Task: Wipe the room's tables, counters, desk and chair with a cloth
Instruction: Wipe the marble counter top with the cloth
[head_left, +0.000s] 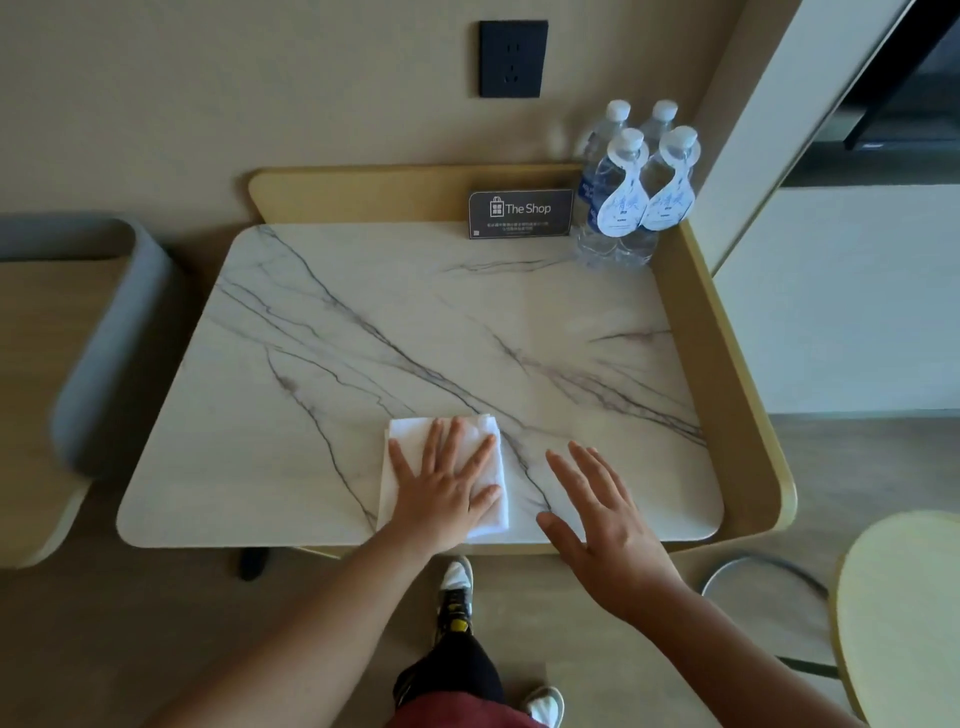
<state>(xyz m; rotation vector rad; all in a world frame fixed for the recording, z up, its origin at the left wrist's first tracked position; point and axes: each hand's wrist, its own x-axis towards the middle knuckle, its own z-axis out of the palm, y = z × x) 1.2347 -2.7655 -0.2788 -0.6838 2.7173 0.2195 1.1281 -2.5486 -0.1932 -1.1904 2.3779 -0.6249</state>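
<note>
While my left hand (447, 483) lay flat with fingers spread on the folded cloth (491, 512) near the table's (363, 291) front edge, my right hand (597, 514) hovered open beside it, and I judged the cloth soft, light, best pressed from above

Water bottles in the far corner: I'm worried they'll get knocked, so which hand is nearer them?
Right. The right hand is open beside the cloth, below the water bottles; the left hand presses the white cloth farther left.
</note>
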